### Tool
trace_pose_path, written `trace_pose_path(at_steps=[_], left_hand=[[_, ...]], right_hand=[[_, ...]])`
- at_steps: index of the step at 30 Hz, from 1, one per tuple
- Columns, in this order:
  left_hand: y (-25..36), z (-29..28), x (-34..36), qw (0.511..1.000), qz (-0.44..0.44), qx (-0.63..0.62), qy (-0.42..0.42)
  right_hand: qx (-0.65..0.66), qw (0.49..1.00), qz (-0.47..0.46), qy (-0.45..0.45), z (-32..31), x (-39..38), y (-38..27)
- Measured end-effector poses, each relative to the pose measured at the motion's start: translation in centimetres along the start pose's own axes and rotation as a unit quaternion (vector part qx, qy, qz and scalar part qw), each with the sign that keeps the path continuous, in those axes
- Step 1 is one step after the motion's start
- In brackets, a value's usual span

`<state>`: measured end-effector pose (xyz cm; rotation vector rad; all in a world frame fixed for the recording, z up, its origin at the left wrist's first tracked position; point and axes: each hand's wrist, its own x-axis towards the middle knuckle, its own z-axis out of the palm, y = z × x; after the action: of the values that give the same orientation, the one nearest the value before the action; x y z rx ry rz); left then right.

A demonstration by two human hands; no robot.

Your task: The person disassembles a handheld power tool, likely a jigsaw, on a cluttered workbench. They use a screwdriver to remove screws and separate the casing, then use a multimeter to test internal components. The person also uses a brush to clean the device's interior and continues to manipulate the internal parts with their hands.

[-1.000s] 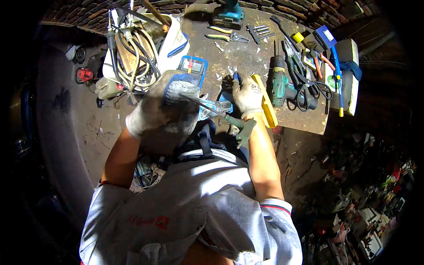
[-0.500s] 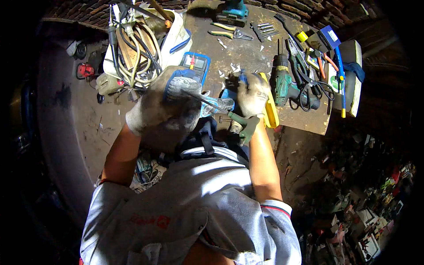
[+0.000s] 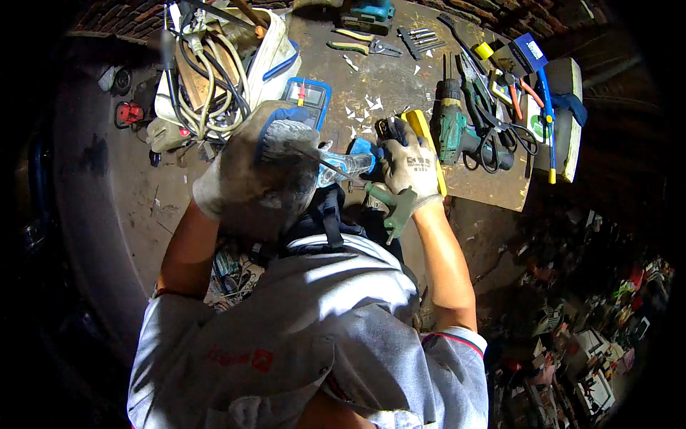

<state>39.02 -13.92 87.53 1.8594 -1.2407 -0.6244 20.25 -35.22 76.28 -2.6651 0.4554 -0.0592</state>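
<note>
My left hand (image 3: 261,154), in a dirty work glove, is closed around a blue and pale grey tool (image 3: 337,168) whose kind I cannot make out. A thin dark rod runs from beside this hand to a green T-shaped handle (image 3: 394,204) below my right wrist. My right hand (image 3: 414,161), in a pale glove, is at the near edge of the workbench with its fingers curled at a small dark thing (image 3: 389,130), too unclear to name. Just right of these fingers lies a long yellow tool (image 3: 421,129). Behind my left hand stands a blue-framed case (image 3: 314,93).
A white container (image 3: 275,53) of coiled cables stands at the left. Pliers (image 3: 364,46), bits (image 3: 421,41) and white scraps (image 3: 364,107) lie on the workbench (image 3: 493,186). A green drill (image 3: 454,129), scissors (image 3: 500,139) and a blue hacksaw-like tool (image 3: 549,118) are at the right.
My right hand has shifted slightly right and turned, so the back of its glove shows more. My left hand has moved slightly left with the tool. The view has shifted a little.
</note>
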Motion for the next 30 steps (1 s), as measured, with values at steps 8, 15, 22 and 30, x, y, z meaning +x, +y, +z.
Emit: trace_pose_path(at_steps=[8,15,22,30], left_hand=[[0.2,0.1,-0.7,0.998,-0.023,-0.042,0.038],[0.0,0.3,-0.8,0.998,-0.013,-0.054,0.024],[-2.1,0.2,-2.6,0.999,-0.037,-0.007,0.000],[-1.6,-0.4,-2.4,0.999,-0.040,-0.002,-0.022]], right_hand=[[0.269,0.945,0.163,0.095,-1.9,-1.8,1.0],[-0.073,0.972,0.196,-0.109,-0.6,-0.2,0.1],[-0.083,0.949,0.253,-0.172,0.8,1.2,0.4],[-0.107,0.956,0.216,-0.165,-0.5,-0.7,1.0]])
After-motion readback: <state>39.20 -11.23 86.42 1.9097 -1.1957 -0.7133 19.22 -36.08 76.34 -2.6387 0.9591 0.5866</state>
